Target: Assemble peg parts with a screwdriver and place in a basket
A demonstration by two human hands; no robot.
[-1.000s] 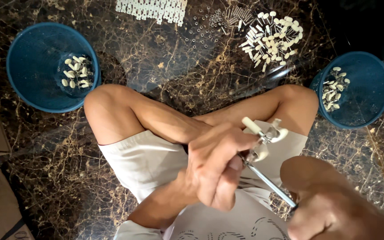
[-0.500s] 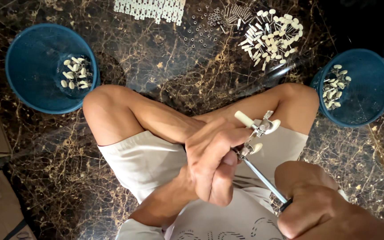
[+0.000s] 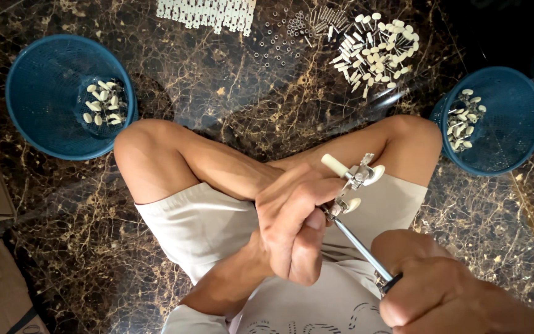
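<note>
My left hand point(image 3: 295, 226) grips a small metal assembly point(image 3: 353, 179) with cream knobs. My right hand point(image 3: 431, 297) clenches a screwdriver point(image 3: 360, 244) set against it.

The floor point(image 3: 230, 124) is glossy dark marble with gold veins. 2 baskets point(image 3: 44, 124) point(image 3: 514, 124) are matt blue plastic mesh. The screwdriver point(image 3: 363, 247) has a shiny metal shaft. The shorts point(image 3: 199, 229) are matt pale cloth.

A small metal assembly point(image 3: 355, 179) with three cream-white knobs sits right of the frame centre, pinched in the left hand point(image 3: 292, 222). A screwdriver point(image 3: 361, 246) with a shiny shaft runs diagonally from it down to the right hand point(image 3: 428, 294) at lower right.
</note>
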